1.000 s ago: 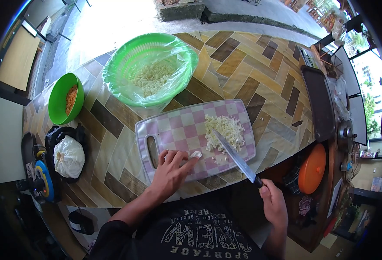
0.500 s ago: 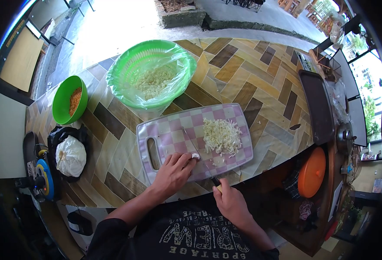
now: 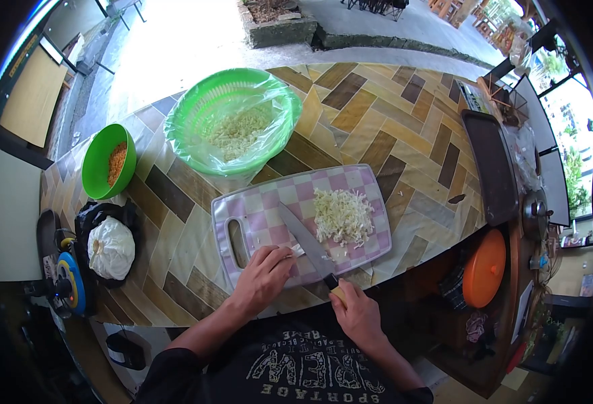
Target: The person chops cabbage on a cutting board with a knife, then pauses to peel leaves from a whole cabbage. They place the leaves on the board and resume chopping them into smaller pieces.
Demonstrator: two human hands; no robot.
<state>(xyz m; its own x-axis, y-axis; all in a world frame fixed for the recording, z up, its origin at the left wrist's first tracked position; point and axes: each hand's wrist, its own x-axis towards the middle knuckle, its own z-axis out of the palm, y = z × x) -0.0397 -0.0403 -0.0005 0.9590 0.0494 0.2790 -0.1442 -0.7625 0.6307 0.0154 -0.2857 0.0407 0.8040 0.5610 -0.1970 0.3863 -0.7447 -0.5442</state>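
My right hand (image 3: pixel 359 312) is wrapped round the light-coloured handle of a kitchen knife (image 3: pixel 304 237). The blade lies across a pink-and-white checked cutting board (image 3: pixel 256 209), pointing up and left. Left of the blade, my left hand (image 3: pixel 264 275) rests on the board with its fingers bent over a small pale piece of food (image 3: pixel 297 250), mostly covered by the fingertips. To the right of the knife sits a heap of finely chopped whitish food (image 3: pixel 343 217), and a few bits are scattered below it.
Beyond the board stands a green basket (image 3: pixel 199 101) lined with clear plastic, holding chopped pale food. A green bowl (image 3: pixel 93 161) with orange crumbly contents and a white bundle (image 3: pixel 111 247) in a black bag are on the left. A dark tray (image 3: pixel 488 165) lies at the right edge.
The knife blade has turned its broad side up and swung slightly away from the pale piece. My left hand has shifted a little left and down.
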